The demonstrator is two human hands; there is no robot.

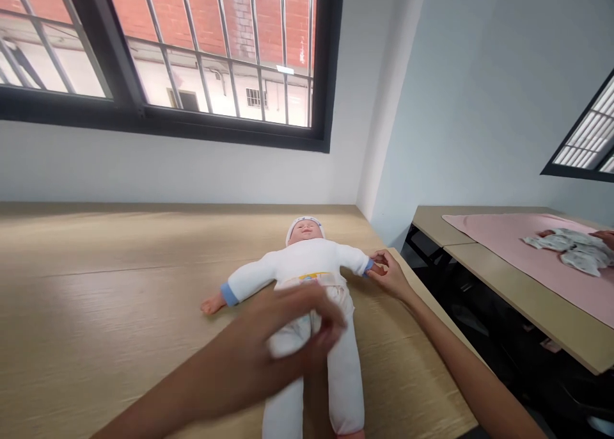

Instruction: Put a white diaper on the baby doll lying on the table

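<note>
A baby doll [307,253] lies on its back on the wooden table [119,311], head toward the wall and arms spread. It wears a white cap, a white top with blue cuffs, a diaper [336,295] with a coloured waistband, and white leggings. My right hand [389,276] is closed at the blue cuff and hand of the doll's arm on the right side. Above the doll's waist and thighs hovers my left hand [283,336], its fingers curled toward the thumb. Motion blurs it, and it covers part of the diaper and legs.
A wall with a barred window [225,61] rises behind the table. To the right, across a gap, another table [518,292] bears a pink cloth [503,240] and a second doll in patterned white clothes [575,247].
</note>
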